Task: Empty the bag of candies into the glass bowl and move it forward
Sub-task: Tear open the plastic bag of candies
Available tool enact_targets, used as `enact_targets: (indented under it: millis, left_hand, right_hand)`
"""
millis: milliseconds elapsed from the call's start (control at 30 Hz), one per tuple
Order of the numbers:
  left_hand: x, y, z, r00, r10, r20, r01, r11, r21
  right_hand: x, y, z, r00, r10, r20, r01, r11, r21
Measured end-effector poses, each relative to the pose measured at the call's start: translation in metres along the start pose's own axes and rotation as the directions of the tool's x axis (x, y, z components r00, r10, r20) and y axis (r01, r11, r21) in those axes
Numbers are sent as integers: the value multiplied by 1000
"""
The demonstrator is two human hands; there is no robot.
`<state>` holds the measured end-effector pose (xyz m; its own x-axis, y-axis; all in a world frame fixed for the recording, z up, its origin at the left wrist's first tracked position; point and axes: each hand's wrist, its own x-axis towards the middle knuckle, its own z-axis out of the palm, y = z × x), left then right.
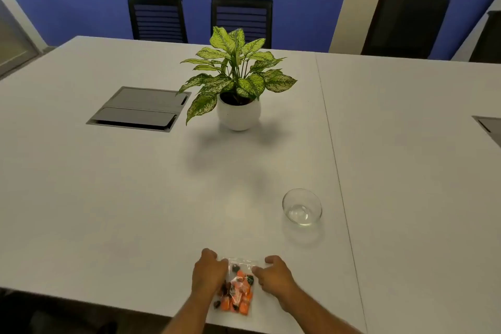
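Observation:
A clear plastic bag of candies lies on the white table near its front edge, filled with orange and dark pieces. My left hand grips the bag's top left corner. My right hand pinches the top right corner with thumb and fingers. The bag's upper strip is stretched between both hands. An empty glass bowl stands upright farther off and to the right of the bag, apart from both hands.
A potted plant in a white round pot stands at the table's middle. A grey cable hatch is set into the top at its left. A seam runs between two tabletops right of the bowl. Black chairs line the far side.

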<state>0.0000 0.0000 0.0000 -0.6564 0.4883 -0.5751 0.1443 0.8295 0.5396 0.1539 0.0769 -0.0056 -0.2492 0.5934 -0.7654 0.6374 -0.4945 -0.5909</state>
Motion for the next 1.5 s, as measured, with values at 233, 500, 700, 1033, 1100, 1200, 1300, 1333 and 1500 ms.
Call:
enact_targets:
  millis: [233,500,700,1033,1100,1200,1300,1333,1500]
  left_hand:
    - [-6,10,8,1000,-3,29,6,995,-98]
    - [-9,28,16,963,191,189,-159,972,-174]
    - [-19,47,25,913,301,274,-240,942,-235]
    - [-39,77,45,909,392,143,-348,901,-260]
    - [-46,81,49,930,358,78,-320,898,-302]
    - [-57,87,55,944,296,148,-211,882,-421]
    - [-66,91,61,939,251,233,-104,857,-505]
    - [-68,91,63,938,239,252,-73,845,-530]
    - [-74,92,62,927,204,314,21,809,-587]
  right_hand:
    - [-8,-7,-5,997,37,64,-46,988,148]
    - [-21,-8,-30,982,-142,-125,149,988,45]
    - [-34,-16,-50,965,-241,-102,235,969,-71]
    - [-48,-21,-75,941,-303,-152,291,952,-97]
    - [-50,-23,-81,935,-309,-176,301,951,-71]
    - [-52,-25,-88,918,-337,-210,332,942,-57]
    - [-50,-26,-90,899,-350,-263,344,936,-69]
    - [-50,-25,-90,893,-352,-281,346,935,-74]
    - [-52,-21,-87,877,-353,-324,341,935,-95]
